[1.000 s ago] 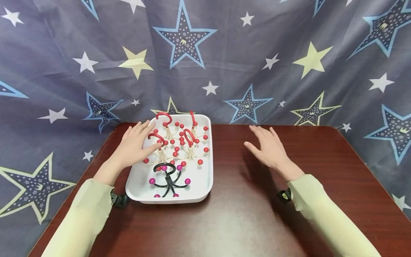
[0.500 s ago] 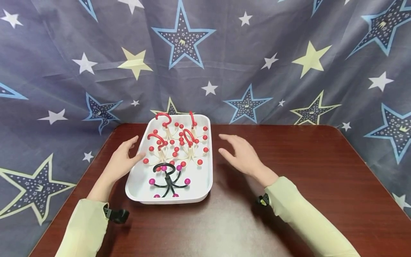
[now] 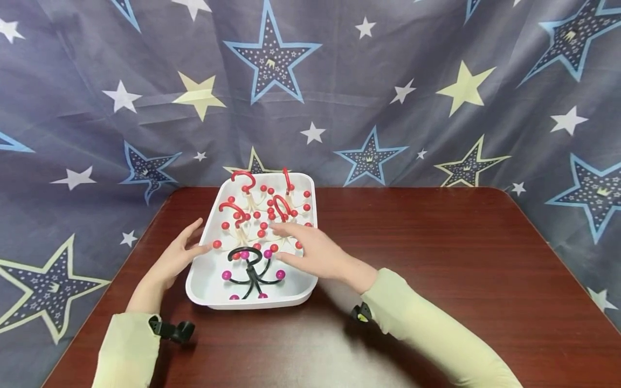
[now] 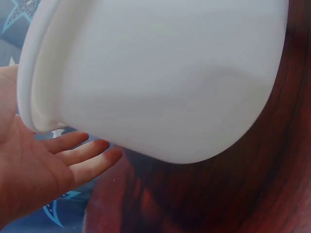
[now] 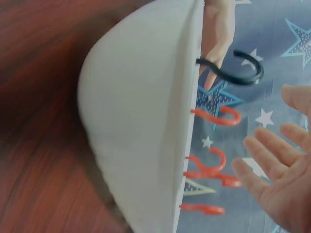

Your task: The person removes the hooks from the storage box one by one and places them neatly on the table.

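A white tray [image 3: 199,280] holds several ball-tipped hook hangers. Nearest the front lies a black hanger [image 3: 252,274] with magenta balls. Behind it are several cream hangers [image 3: 241,233] with red balls and red hooks [image 3: 242,175]. My left hand [image 3: 167,264] is at the tray's left side, its thumb tip at the rim and its fingers [image 4: 95,165] extended along the outer wall. My right hand [image 3: 322,253] hovers over the tray's right side, fingers spread and holding nothing, its thumb close to the black hanger's balls. It hides part of one cream hanger.
The tray stands on a dark red-brown wooden table [image 3: 427,258], left of the middle. A grey-blue curtain [image 3: 339,54] printed with stars hangs behind the table. Each wrist wears a small black camera [image 3: 177,331] on a strap.
My right hand has moved left from beside the tray to over its right side. My left hand has drawn back from above the tray to its left edge. The hangers stay put.
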A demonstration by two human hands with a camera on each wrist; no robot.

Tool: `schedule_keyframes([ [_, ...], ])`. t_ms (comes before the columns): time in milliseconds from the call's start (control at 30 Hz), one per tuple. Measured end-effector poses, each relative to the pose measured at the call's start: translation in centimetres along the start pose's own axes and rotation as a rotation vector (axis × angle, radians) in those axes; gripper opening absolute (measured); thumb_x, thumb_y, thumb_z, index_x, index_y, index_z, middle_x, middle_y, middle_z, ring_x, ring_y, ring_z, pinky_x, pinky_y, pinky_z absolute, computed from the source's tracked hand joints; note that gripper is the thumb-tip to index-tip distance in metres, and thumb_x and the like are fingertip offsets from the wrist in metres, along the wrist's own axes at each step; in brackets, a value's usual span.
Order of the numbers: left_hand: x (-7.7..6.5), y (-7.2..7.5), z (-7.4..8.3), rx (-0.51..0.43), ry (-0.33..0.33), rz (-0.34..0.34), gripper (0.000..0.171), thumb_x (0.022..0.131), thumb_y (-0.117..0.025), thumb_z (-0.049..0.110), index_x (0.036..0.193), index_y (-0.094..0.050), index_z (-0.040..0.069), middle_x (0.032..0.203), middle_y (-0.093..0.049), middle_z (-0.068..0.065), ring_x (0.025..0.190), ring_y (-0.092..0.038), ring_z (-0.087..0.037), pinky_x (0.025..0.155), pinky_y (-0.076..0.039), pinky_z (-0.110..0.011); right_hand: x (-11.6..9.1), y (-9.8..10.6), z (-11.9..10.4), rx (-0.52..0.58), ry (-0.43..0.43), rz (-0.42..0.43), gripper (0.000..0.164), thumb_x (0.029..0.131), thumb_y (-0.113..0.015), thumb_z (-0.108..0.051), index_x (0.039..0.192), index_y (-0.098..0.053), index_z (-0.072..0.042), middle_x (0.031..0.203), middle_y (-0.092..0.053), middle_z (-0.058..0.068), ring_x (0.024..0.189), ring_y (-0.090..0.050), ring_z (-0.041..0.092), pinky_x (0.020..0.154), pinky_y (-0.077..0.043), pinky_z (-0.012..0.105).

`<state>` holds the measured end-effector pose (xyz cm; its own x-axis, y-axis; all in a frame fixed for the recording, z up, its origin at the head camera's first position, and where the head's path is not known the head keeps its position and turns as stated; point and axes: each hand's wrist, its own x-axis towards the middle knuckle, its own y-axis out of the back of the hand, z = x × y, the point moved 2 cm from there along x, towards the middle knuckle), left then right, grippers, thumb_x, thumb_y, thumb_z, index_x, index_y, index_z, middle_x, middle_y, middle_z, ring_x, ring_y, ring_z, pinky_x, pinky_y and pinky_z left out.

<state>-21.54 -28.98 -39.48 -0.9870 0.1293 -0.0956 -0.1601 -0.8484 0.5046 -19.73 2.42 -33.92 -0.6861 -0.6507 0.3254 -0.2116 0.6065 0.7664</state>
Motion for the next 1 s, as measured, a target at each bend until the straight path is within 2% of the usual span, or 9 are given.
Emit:
schedule_keyframes([
  [133,-0.3,-0.4,-0.7,-0.074,0.004,-0.024,0.077,0.09,-0.056,0.019,0.147,-0.004,0.013,0.146,-0.019,-0.024,0.12,-0.039,-0.034,0.078,-0.042,-0.014,0.9,-1.1,-0.8,0.065,0.006,-0.073,0.056,0.086,-0.062,-0.03,0.136,-0.042,-0.015,0.126,-0.055,-0.002,0.115,-0.051,0.009,0.098,-0.038,0.026],
  [233,-0.3,-0.6,-1.0,-0.103,0.015,-0.03,0.076,0.089,-0.055,0.016,0.147,-0.006,0.015,0.146,-0.018,-0.023,0.11,-0.047,-0.017,0.077,-0.044,-0.017,1.6,-1.8,-1.3,0.058,0.002,-0.116,0.059,0.086,-0.061,-0.031,0.139,-0.038,-0.016,0.128,-0.053,0.0,0.115,-0.051,0.012,0.098,-0.037,0.027],
  [333,-0.2,-0.9,-1.2,-0.122,0.023,-0.04,0.074,0.09,-0.054,0.014,0.147,-0.008,0.016,0.146,-0.017,-0.023,0.096,-0.05,-0.002,0.075,-0.047,-0.019,2.2,-2.4,-1.6,0.025,-0.001,-0.137,0.061,0.087,-0.06,-0.034,0.141,-0.035,-0.018,0.13,-0.051,0.0,0.115,-0.05,0.013,0.098,-0.037,0.028],
  [567,-0.4,-1.2,-1.4,-0.236,0.041,-0.043,0.073,0.091,-0.054,0.015,0.148,-0.008,0.02,0.145,-0.019,-0.024,0.094,-0.055,-0.006,0.073,-0.05,-0.024,3.2,-3.5,-2.1,0.028,0.01,-0.142,0.056,0.089,-0.058,-0.029,0.139,-0.037,-0.019,0.129,-0.053,-0.002,0.113,-0.052,0.005,0.097,-0.037,0.022],
  [800,-0.4,-1.4,-2.0,-0.301,0.061,-0.047,0.073,0.092,-0.052,0.019,0.147,-0.005,0.026,0.146,-0.018,-0.023,0.092,-0.056,-0.002,0.074,-0.051,-0.024,3.6,-4.2,-2.5,0.027,0.032,-0.143,0.043,0.092,-0.054,-0.024,0.133,-0.047,-0.015,0.125,-0.057,-0.002,0.105,-0.056,0.004,0.092,-0.04,0.018],
  [1000,-0.4,-1.7,-2.6,-0.363,0.041,-0.039,0.069,0.094,-0.049,0.019,0.147,-0.007,0.028,0.146,-0.016,-0.023,0.094,-0.054,0.002,0.075,-0.05,-0.023,3.7,-4.5,-2.6,-0.027,0.063,-0.109,0.035,0.094,-0.05,-0.023,0.127,-0.053,-0.015,0.12,-0.06,-0.004,0.098,-0.058,0.002,0.088,-0.041,0.015],
])
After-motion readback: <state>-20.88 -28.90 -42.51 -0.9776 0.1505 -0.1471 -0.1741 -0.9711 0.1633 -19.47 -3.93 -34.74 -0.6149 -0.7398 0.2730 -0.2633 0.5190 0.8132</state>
